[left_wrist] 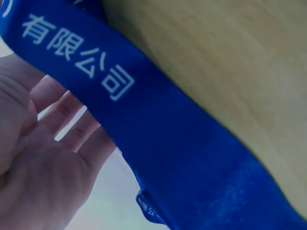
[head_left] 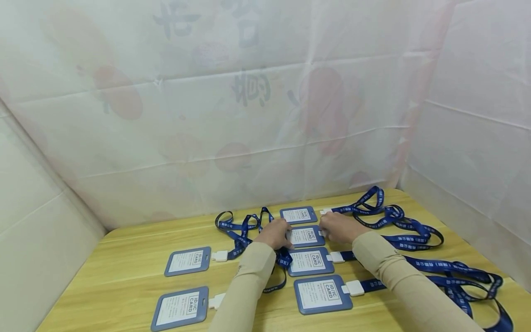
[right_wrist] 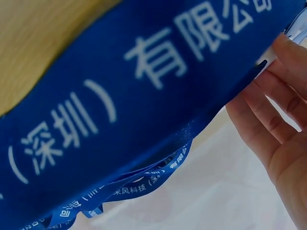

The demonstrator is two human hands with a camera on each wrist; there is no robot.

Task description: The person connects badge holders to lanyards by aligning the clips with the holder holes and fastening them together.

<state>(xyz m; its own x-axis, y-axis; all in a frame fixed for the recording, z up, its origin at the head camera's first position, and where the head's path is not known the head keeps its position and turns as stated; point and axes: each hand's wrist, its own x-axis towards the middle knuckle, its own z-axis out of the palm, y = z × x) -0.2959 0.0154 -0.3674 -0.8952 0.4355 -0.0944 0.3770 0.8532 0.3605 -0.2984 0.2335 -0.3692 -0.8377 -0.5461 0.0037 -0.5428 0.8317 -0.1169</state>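
Creased pale printed backdrop (head_left: 224,120), white panels (head_left: 477,101) on both sides, yellowish wood-grain tabletop (head_left: 120,253)

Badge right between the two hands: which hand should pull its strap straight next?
Probably the right hand: it is at the right edge of the badge, the side where the blue strap spreads out. The left hand is at the opposite edge.

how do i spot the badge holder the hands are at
On the yellowish wood-grain table, find the right-hand column of four. Second from the back is the blue-grey ID badge holder, which alone lies directly between left hand and right hand.
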